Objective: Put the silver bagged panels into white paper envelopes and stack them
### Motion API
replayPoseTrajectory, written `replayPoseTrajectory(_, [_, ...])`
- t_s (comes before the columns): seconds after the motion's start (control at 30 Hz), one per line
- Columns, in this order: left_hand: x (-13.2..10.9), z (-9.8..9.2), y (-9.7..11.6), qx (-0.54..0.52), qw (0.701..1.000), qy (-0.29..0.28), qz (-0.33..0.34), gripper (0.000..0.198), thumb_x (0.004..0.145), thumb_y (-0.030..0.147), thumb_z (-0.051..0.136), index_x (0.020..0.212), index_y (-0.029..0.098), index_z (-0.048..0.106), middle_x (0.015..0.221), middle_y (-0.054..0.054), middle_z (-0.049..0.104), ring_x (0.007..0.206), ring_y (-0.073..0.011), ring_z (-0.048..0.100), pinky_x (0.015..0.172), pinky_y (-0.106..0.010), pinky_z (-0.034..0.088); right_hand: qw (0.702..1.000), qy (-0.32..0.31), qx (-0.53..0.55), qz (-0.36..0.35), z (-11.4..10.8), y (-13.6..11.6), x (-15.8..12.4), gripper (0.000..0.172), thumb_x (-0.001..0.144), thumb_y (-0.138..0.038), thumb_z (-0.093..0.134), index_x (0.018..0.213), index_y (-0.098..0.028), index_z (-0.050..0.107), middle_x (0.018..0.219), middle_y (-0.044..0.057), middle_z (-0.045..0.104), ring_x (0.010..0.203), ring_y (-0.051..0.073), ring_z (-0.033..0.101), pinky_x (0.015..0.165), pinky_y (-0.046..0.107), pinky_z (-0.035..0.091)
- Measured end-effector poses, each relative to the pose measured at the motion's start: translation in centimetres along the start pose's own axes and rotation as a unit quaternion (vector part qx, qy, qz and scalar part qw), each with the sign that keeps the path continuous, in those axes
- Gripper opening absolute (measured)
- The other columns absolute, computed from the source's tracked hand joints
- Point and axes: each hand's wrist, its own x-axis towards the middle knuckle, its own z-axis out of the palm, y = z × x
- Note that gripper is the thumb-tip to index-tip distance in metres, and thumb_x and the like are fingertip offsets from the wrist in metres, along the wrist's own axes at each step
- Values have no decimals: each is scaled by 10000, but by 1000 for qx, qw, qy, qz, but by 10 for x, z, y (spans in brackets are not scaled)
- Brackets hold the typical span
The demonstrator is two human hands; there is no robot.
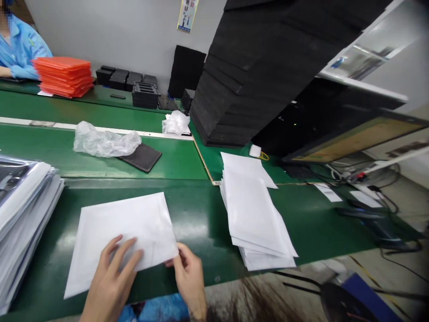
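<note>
Working on one thin, flat, white rectangular envelope (124, 219); paper or film, cannot tell which. Lying askew on the smooth green tabletop (201, 210), close to the near edge, between a tall pile of white and clear-plastic packets (30, 214) on the left and a loose, fanned stack of blank white envelopes (254, 210) on the right, touching neither.

Judging by the hold, steadying the piece while working its near right corner; could be smoothing, turning or squaring, cannot tell from one view. From here, probably calls for light, flat pressure with the left hand (112, 273) and a secure pinch with the right hand (189, 268), so as not to crease the corner or skid the piece.

Pose: reaching in from the near edge with both hands, set apart from each other. On the left, resting or pressing palm-down over the near middle, fingers spread and slightly bent, pointing away and to the right; thumb out of sight. On the right, clamping the near right corner between thumb and curled fingers, coming in low from the near side. Cannot tell if raised off the tabletop at that corner.

Farther back, untouched: a crumpled clear plastic bag (103, 141), partly over a dark flat rectangular slab (144, 156).
</note>
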Motion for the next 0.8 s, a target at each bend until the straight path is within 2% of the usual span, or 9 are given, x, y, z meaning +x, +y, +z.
replayPoseTrajectory(0.13, [-18, 4, -13, 2, 999, -29, -44, 298, 949, 158, 624, 1215, 242, 729, 1315, -106, 737, 1268, -354, 634, 950, -507, 649, 943, 154, -203, -213, -10, 20, 2, 156, 937, -219, 631, 988, -262, 772, 854, 47, 840, 727, 218, 798, 709, 296, 636])
replayPoseTrajectory(0.23, [-18, 6, -4, -23, 996, -20, -88, 281, 955, 103, 602, 1175, 220, 733, 1253, -115, 759, 1241, -332, 664, 991, -516, 622, 896, 141, -287, -309, -13, 25, 6, 180, 945, -151, 607, 1010, -233, 753, 837, 62, 823, 723, 211, 793, 699, 283, 637])
replayPoseTrajectory(0.37, [-19, 7, 3, -44, 994, 0, -97, 275, 952, 113, 628, 1176, 229, 738, 1183, -102, 782, 1161, -311, 706, 964, -501, 621, 896, 116, -291, -315, -23, 22, 8, 195, 960, -204, 557, 960, -258, 744, 753, 36, 785, 651, 202, 769, 609, 274, 619])
replayPoseTrajectory(0.43, [-24, 7, 2, -50, 993, 3, -105, 313, 938, 105, 644, 1200, 247, 739, 1166, -90, 792, 1133, -306, 721, 958, -501, 619, 931, 136, -247, -233, -29, 22, 6, 179, 944, -300, 573, 908, -296, 749, 744, 27, 792, 634, 217, 766, 615, 314, 627])
replayPoseTrajectory(0.5, [-30, 5, 0, -58, 993, 1, -101, 375, 915, 70, 647, 1225, 262, 736, 1098, -73, 806, 1092, -304, 737, 937, -494, 621, 977, 150, -139, -67, -30, 25, 1, 203, 887, -470, 629, 871, -317, 761, 736, 35, 805, 604, 250, 762, 597, 374, 631])
replayPoseTrajectory(0.57, [-33, 1, -1, -68, 994, 6, -89, 448, 893, 37, 639, 1258, 282, 726, 984, -52, 807, 1016, -298, 756, 887, -469, 627, 989, 88, 25, 119, -24, 28, -7, 370, 778, -667, 679, 843, -316, 778, 700, 56, 813, 576, 285, 766, 551, 413, 617])
replayPoseTrajectory(0.63, [-34, -2, -1, -80, 992, 25, -93, 542, 878, 20, 625, 1327, 316, 694, 920, -43, 793, 934, -288, 767, 825, -432, 630, 949, -68, 182, 250, -9, 29, -16, 513, 619, -800, 730, 767, -312, 786, 651, 83, 816, 590, 335, 787, 530, 449, 597])
replayPoseTrajectory(0.7, [-31, -5, -1, -91, 989, 41, -109, 650, 873, 18, 615, 1422, 367, 628, 925, -45, 789, 880, -278, 768, 782, -403, 629, 891, -221, 264, 297, 12, 26, -25, 526, 495, -795, 807, 746, -332, 794, 733, 95, 852, 730, 391, 819, 635, 540, 602])
replayPoseTrajectory(0.8, [-25, -5, 0, -94, 988, 47, -117, 751, 852, 50, 625, 1499, 423, 545, 961, -46, 802, 866, -284, 775, 772, -401, 644, 883, -258, 306, 246, 50, 14, -32, 460, 584, -701, 833, 953, -432, 782, 1036, 12, 875, 1024, 338, 805, 930, 594, 552])
